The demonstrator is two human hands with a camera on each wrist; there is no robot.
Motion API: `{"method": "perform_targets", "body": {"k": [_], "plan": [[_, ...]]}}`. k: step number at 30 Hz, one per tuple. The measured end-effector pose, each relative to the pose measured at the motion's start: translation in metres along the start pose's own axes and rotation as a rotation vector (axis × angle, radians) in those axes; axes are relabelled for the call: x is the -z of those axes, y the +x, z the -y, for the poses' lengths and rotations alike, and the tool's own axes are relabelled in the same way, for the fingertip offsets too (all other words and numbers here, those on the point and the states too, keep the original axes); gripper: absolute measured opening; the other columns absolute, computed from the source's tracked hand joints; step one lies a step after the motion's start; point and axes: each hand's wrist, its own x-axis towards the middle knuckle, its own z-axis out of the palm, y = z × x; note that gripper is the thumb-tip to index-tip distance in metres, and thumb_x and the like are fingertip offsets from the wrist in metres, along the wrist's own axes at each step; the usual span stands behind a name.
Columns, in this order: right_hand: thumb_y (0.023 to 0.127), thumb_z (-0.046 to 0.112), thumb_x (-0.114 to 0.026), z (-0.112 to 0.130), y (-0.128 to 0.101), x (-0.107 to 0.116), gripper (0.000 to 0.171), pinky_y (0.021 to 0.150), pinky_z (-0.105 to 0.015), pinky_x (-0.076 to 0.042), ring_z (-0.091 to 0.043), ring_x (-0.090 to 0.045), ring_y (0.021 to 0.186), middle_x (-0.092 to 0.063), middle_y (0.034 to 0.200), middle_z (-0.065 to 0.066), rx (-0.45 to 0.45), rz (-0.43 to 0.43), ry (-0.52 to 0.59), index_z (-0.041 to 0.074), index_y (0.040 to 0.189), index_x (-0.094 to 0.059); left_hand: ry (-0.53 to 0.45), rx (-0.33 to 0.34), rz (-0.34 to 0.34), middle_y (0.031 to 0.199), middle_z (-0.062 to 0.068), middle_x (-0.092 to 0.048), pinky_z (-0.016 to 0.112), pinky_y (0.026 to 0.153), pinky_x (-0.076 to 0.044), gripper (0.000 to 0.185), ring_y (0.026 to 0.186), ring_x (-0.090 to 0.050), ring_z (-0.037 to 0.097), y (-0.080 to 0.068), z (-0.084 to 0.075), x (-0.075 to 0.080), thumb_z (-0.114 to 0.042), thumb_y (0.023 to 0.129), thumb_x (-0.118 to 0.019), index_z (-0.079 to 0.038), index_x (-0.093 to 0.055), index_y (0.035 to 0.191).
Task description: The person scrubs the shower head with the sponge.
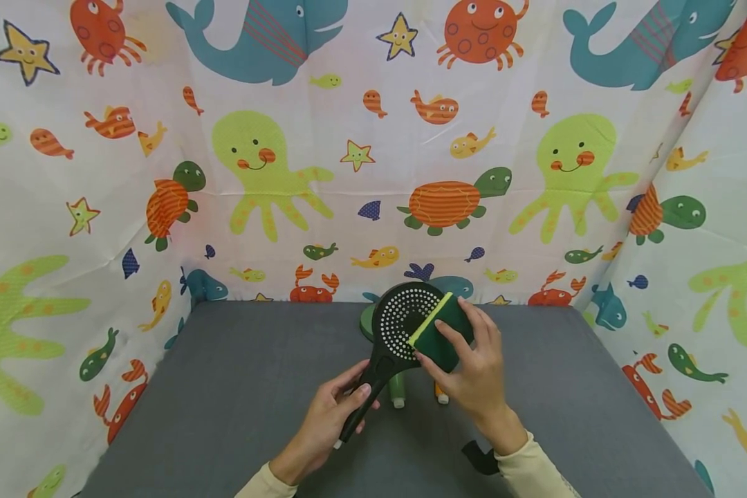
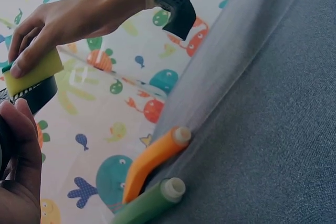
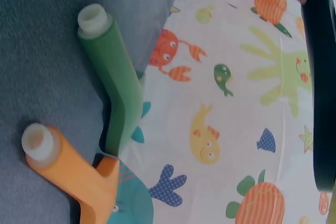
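My left hand [image 1: 320, 425] grips the handle of a black shower head [image 1: 393, 315], its round, dotted spray face turned up toward the head camera. A green-and-yellow sponge [image 1: 446, 333] is held between the thumb and fingers of my right hand [image 1: 478, 366]. The sponge lies against the right part of the spray face and covers some of it. In the left wrist view the yellow side of the sponge [image 2: 37, 72] meets the shower head's face. The right wrist view catches the shower head [image 3: 317, 87] edge-on, with the right hand out of frame.
Behind the black one, a green shower head [image 1: 398, 393] and an orange one [image 1: 441, 394] lie on the grey table [image 1: 274, 373], mostly hidden in the head view. A black bracket [image 1: 481, 458] sits at the right wrist. A sea-animal-printed curtain [image 1: 361, 187] surrounds the table.
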Motion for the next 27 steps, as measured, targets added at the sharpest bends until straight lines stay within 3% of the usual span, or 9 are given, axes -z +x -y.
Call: {"method": "perform_targets", "body": {"k": [10,20,27], "plan": [[0.087,0.059,-0.064,0.013,-0.004,-0.007,0.053,0.098,-0.052,-0.041,-0.042,-0.051,0.119,-0.054,0.138,-0.025,0.07,0.025,0.034,0.013,0.113,-0.072,0.003,-0.006,-0.003,0.134,0.012,-0.055,0.023,0.059,-0.051,0.056,0.089,-0.066,0.015,0.003,-0.003,0.0,-0.036,0.098,-0.06,-0.019,-0.043,0.148],[0.087,0.059,-0.064,0.002,0.003,-0.002,0.055,0.095,-0.056,-0.04,-0.044,-0.049,0.119,-0.052,0.139,-0.025,0.058,0.012,0.006,0.011,0.112,-0.071,-0.002,-0.003,0.005,0.109,0.012,-0.067,0.023,0.058,-0.051,0.057,0.08,-0.065,0.013,0.0,0.0,-0.001,-0.035,0.097,-0.062,-0.018,-0.044,0.148],[0.087,0.061,-0.063,0.003,0.005,-0.001,0.056,0.093,-0.058,-0.042,-0.044,-0.05,0.118,-0.053,0.14,-0.024,0.043,0.004,-0.001,0.012,0.112,-0.072,0.012,0.0,0.017,0.11,0.013,-0.067,0.024,0.058,-0.051,0.057,0.083,-0.066,0.015,0.0,-0.001,-0.001,-0.035,0.097,-0.061,-0.019,-0.044,0.148]]}}
